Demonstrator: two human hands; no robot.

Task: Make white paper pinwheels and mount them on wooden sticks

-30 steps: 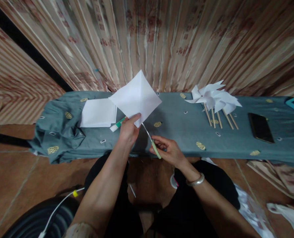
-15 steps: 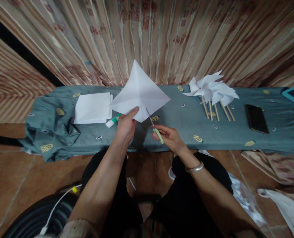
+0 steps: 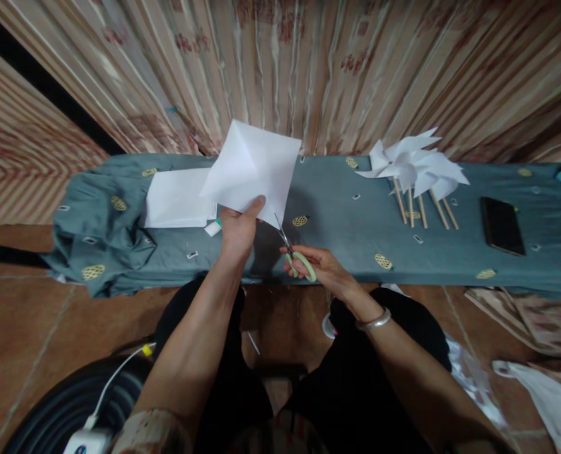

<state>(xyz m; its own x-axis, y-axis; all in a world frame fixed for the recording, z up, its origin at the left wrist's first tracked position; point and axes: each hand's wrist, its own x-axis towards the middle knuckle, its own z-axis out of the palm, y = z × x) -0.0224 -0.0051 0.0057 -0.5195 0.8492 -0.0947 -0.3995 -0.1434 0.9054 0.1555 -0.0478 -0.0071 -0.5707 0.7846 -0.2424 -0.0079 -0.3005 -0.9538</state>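
one paper square point(image 3: 252, 167) turned since, scissors point(image 3: 287, 247) seemingly lower

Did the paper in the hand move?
Yes. The paper square in the left hand has turned anticlockwise: its right corner swung up, nearer the paper stack.

One left hand point(image 3: 237, 232), one right hand point(image 3: 321, 266), one scissors point(image 3: 294, 251), one held sheet point(image 3: 252, 169), five pinwheels point(image 3: 417, 167).

cloth-covered bench point(image 3: 347, 243) | on it: paper stack point(image 3: 176, 198) | pinwheels point(image 3: 417, 167) | phone point(image 3: 502, 226)
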